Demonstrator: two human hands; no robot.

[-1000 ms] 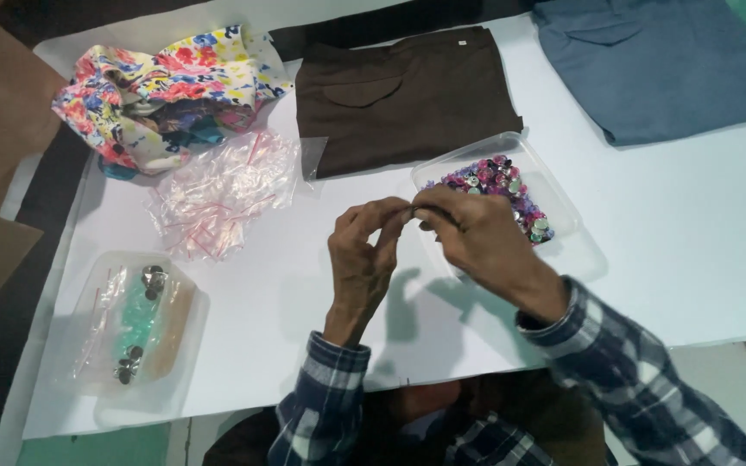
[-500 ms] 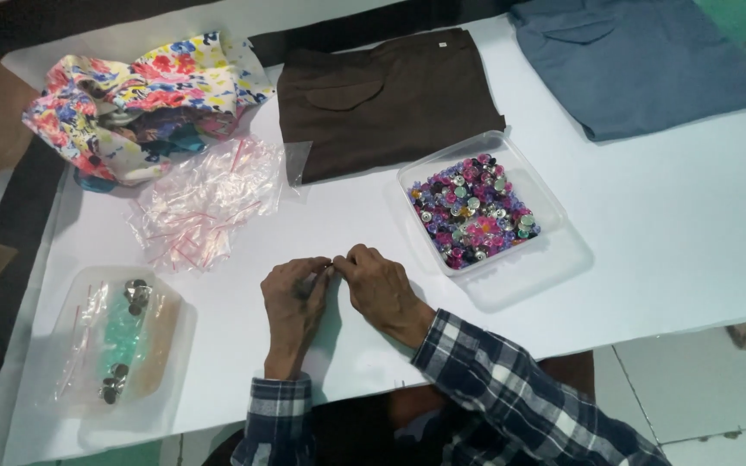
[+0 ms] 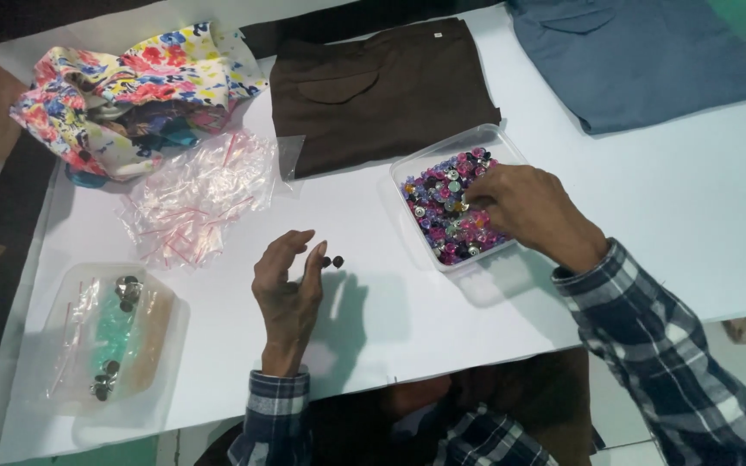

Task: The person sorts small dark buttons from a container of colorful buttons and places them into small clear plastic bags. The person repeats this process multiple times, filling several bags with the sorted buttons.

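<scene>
- Head view, far left: a clear plastic tray [image 3: 161,341] sits on the white table [image 3: 692,250], holding small bags with a few dark metal pieces and something teal; through the plastic I cannot tell exactly what they are.
- Above it lie a bundle of floral cloth [image 3: 123,86] and, just beside it, a heap of small clear zip bags [image 3: 200,194] with red strips.
- The left hand [image 3: 287,293] is raised off the table, palm turned inward, fingers half curled and loosely spread. Two small dark buttons [image 3: 331,261] sit at its fingertips; whether they are pinched or merely resting against the fingertip is hard to make out.
- These buttons look hard, light and smooth, so they would likely slip or roll easily; a fingertip pinch across the rim seems the surest hold.
- A folded brown garment [image 3: 382,86] lies at top centre.
- A clear box [image 3: 416,164] holds a heap of purple, pink and silver buttons [image 3: 442,207], near the brown garment's lower edge.
- The right hand [image 3: 528,207] reaches into that box, fingers bent down among the buttons; its fingertips are hidden, so I cannot tell whether it grips one.
- Far right: a blue-grey garment [image 3: 641,60], cut off by the top edge.
</scene>
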